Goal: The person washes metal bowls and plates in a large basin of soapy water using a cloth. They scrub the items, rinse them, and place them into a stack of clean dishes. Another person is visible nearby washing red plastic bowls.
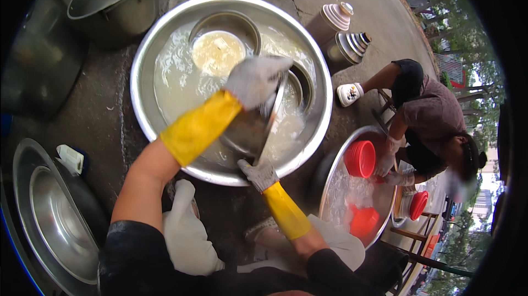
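Note:
A large metal basin (142, 102) of cloudy water lies before me. Inside it a metal bowl (247, 133) is tilted steeply up on its side. My right hand (260, 175), in a grey work glove over a yellow rubber cuff, grips the bowl's near rim. My left hand (260, 79), gloved the same way, is at the bowl's far end; it is blurred, and its fingers' hold is unclear. A round metal pan (252, 27) sits in the water beyond my left hand. Another metal vessel (306, 83) lies partly hidden to its right.
Two vacuum flasks (334, 17) (348, 48) stand behind the basin. At right, a seated person (433, 106) works with gloved hands at a tub (326, 201) holding red plastic containers (359, 159). A tall metal pot (115, 15) and a leaning metal basin (24, 180) are at left.

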Demonstrator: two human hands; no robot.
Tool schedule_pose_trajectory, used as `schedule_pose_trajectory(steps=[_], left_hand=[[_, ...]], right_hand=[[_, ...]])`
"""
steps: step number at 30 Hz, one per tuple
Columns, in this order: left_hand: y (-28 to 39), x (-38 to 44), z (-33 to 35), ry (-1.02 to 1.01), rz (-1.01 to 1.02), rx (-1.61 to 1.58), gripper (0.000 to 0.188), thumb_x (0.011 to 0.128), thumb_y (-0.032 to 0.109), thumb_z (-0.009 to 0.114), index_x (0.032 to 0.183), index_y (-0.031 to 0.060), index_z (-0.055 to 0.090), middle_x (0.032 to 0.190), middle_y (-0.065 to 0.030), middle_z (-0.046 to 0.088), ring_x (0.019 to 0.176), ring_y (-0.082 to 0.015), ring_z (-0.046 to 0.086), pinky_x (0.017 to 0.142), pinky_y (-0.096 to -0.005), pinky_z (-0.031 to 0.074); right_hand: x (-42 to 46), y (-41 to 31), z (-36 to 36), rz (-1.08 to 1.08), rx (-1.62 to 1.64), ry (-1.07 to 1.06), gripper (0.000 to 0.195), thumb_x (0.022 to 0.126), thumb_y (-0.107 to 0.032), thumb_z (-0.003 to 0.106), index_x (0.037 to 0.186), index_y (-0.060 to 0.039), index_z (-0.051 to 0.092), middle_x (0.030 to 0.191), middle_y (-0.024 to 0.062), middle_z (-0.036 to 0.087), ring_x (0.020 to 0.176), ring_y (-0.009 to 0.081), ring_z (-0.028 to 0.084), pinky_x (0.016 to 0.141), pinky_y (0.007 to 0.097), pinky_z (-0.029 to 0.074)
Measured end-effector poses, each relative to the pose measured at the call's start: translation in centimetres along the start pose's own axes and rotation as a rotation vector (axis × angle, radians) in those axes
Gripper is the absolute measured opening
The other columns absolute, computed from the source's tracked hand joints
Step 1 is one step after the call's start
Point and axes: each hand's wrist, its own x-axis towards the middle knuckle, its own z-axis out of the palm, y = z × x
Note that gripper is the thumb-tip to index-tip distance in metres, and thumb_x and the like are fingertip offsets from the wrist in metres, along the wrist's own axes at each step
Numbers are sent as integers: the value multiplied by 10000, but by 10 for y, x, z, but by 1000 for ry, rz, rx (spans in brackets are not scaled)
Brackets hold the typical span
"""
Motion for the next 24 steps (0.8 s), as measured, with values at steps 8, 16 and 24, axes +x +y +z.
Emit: schedule_pose_trajectory(steps=[8, 16, 24], left_hand=[[32, -59, 8, 36, 460, 171, 316, 867, 93, 629, 1154, 52, 753, 969, -105, 753, 816, -312, 631, 744, -398, 528], [25, 11, 15, -123, 173, 190, 302, 887, 64, 610, 1171, 90, 709, 878, -167, 707, 803, -345, 690, 711, -437, 546], [43, -4, 33, -197, 335, 190, 328, 854, 126, 637, 1177, 128, 697, 834, -132, 693, 737, -356, 611, 710, -419, 510]], right_hand=[[21, 1, -20, -583, 423, 413, 512, 855, -113, 789, 1312, 11, 595, 1084, 117, 721, 926, 227, 712, 780, 353, 594], [8, 16, -38, -115, 189, 10, 563, 870, -355, 788, 1254, 37, 665, 1073, 204, 749, 965, 289, 733, 887, 402, 569], [11, 29, 29, -292, -349, 26, 711, 834, -209, 810, 1481, -84, 541, 1423, 176, 633, 1391, 347, 533, 1173, 402, 404]])
